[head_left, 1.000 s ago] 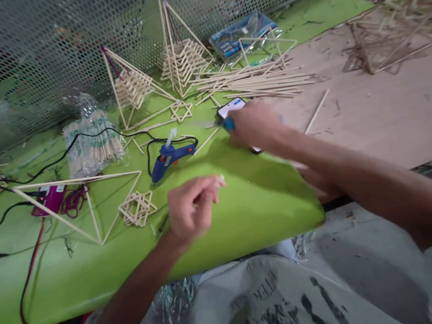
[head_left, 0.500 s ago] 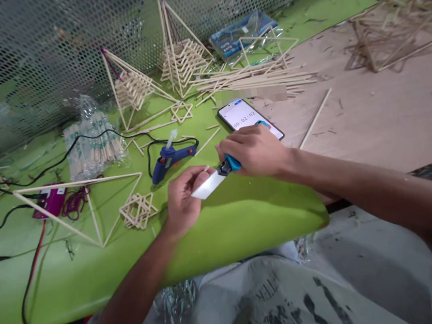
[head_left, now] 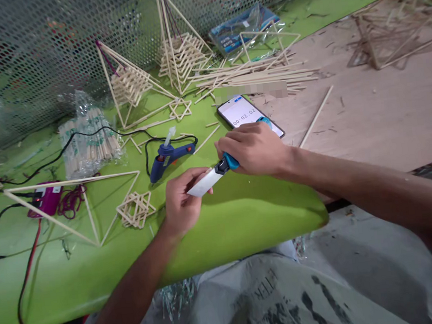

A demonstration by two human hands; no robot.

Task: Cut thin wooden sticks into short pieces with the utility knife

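My right hand (head_left: 255, 148) is wrapped round the blue handle of a utility knife (head_left: 213, 175), whose pale blade points left and down. The blade tip lies against the fingers of my left hand (head_left: 183, 199). Those fingers are pinched together on something small that I cannot make out. Both hands hover over the green table cover (head_left: 238, 222) near its front edge. Behind my right hand a phone (head_left: 243, 113) lies face up showing a timer.
A blue glue gun (head_left: 168, 157) with a black cord lies left of the hands. Stick pyramids (head_left: 129, 88), a flat stick triangle (head_left: 87, 197), a small stick star (head_left: 136, 209), a bag of sticks (head_left: 88, 140) and loose skewers (head_left: 261, 76) crowd the back. Bare wood (head_left: 381, 106) lies to the right.
My right hand came back from the phone with the knife and brought its blade to my left hand. Over the last half second the hands barely moved.
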